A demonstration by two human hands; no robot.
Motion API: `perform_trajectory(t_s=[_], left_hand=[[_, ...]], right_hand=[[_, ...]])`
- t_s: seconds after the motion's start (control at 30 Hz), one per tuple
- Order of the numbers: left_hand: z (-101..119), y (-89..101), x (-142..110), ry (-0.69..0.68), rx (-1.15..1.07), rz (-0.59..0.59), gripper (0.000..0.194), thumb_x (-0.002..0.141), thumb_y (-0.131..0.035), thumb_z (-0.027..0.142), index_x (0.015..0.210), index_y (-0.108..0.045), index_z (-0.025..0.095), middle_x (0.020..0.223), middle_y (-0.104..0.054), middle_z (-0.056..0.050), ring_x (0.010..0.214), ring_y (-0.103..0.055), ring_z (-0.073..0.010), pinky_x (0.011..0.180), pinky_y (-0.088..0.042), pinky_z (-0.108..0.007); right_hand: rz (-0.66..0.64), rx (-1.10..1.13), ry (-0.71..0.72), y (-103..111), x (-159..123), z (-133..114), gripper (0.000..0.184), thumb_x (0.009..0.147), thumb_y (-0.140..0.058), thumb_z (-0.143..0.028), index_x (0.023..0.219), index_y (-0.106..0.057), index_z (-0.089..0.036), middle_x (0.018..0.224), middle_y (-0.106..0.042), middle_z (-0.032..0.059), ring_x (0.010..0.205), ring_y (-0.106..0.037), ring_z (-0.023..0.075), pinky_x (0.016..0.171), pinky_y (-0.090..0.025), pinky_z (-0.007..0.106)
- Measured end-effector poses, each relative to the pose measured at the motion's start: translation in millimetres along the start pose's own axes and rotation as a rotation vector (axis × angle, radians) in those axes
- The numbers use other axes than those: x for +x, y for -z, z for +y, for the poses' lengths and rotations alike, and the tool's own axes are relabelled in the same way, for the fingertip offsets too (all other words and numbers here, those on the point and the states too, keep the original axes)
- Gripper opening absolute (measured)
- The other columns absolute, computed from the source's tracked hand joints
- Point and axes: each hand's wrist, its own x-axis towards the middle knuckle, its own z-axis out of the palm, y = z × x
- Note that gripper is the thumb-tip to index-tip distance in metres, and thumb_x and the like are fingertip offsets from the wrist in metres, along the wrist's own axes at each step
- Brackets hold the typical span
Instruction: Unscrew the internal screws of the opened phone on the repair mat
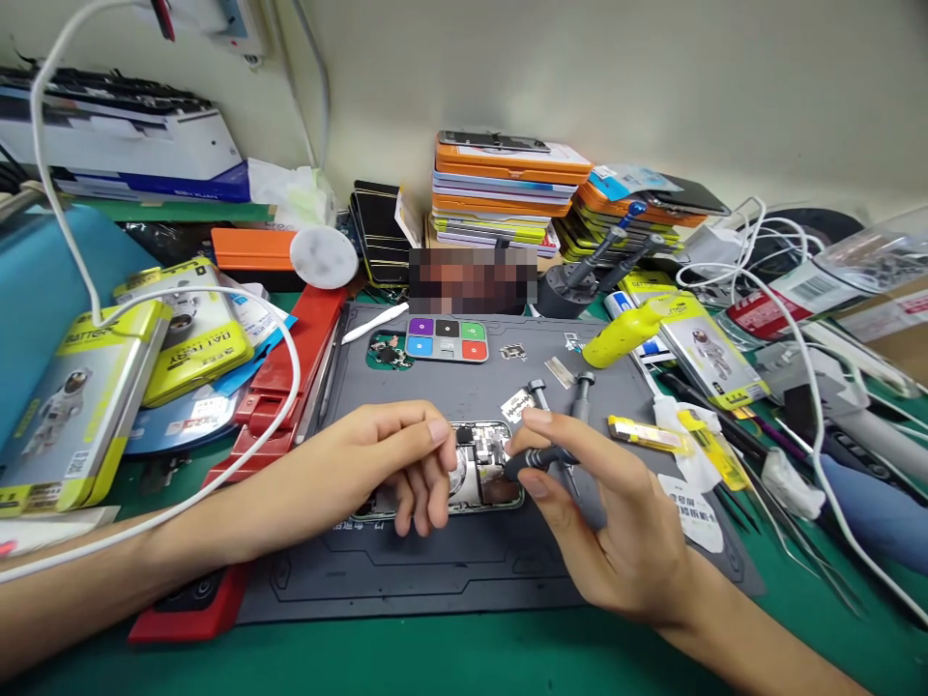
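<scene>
An opened smartphone (478,469), its inner parts and metal plates showing, lies on a dark grey work mat (435,570). My left hand (410,464) is over the phone's left half, thumb and forefinger pressed together and the other fingers curled down; whatever may be in the pinch is hidden. At the phone's right end, my right hand (616,512) grips a dark screwdriver (540,460) with a ribbed handle between thumb and fingers. Where its tip rests cannot be made out. Beyond that hand are another grey screwdriver (583,394) and a small blade (517,405).
Behind the phone lies a coloured screw tray (448,341), with a yellow bottle (623,331) to its right. A red clamp-like tool (279,387) and battery boxes (79,406) stand left. Tweezers (804,541) lie right. A white cable (294,387) loops above my left forearm.
</scene>
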Motion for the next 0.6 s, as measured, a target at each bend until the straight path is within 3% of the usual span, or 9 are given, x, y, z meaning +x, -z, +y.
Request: perform_trajectory(t_s=[0.1,0.23,0.37,0.5,0.6], left_hand=[[-0.3,0.0,0.2,-0.002,0.016,-0.001,0.038,0.113,-0.054,0.052,0.094,-0.061,0.019,0.077,-0.077,-0.002,0.062,-0.066,-0.0125,0.064,-0.053,-0.023],[0.2,-0.3,-0.6,0.0,0.042,-0.001,0.039,0.113,-0.053,0.052,0.095,-0.061,0.02,0.078,-0.077,-0.002,0.064,-0.066,-0.0125,0.065,-0.053,-0.023],[1.7,-0.6,-0.6,-0.002,0.063,-0.003,0.038,0.113,-0.053,0.051,0.095,-0.062,0.019,0.078,-0.077,-0.002,0.063,-0.065,-0.0125,0.065,-0.053,-0.024],[1.6,-0.8,-1.4,0.0,0.07,0.001,0.039,0.113,-0.052,0.052,0.095,-0.062,0.019,0.079,-0.077,-0.002,0.063,-0.065,-0.0126,0.065,-0.053,-0.024],[0.5,-1.3,-3.3,0.003,0.07,-0.001,0.039,0.113,-0.053,0.053,0.096,-0.062,0.019,0.079,-0.077,-0.001,0.063,-0.065,-0.0119,0.066,-0.053,-0.024]], right_hand=[[-0.005,-0.027,0.023,1.9,3.6,-0.8,0.081,0.098,-0.064,-0.005,0.17,-0.034,-0.027,0.143,-0.076,0.0101,0.114,-0.08,0.0247,0.095,-0.069,0.041],[0.011,-0.112,0.045,7.5,7.2,-1.5,0.071,0.103,-0.064,-0.017,0.169,-0.039,-0.03,0.122,-0.081,0.0088,0.09,-0.077,0.0255,0.076,-0.065,0.041],[-0.01,-0.065,0.026,11.4,6.7,-1.9,0.063,0.106,-0.061,-0.023,0.167,-0.045,-0.029,0.127,-0.079,0.0111,0.101,-0.076,0.0274,0.084,-0.063,0.043],[-0.011,-0.066,0.016,11.9,7.1,-2.5,0.066,0.105,-0.06,-0.018,0.168,-0.043,-0.028,0.122,-0.08,0.0105,0.09,-0.072,0.0245,0.077,-0.06,0.04],[-0.006,-0.08,0.026,12.1,10.5,-1.9,0.067,0.104,-0.061,-0.016,0.169,-0.043,-0.022,0.133,-0.076,0.014,0.107,-0.073,0.0266,0.09,-0.06,0.042]])
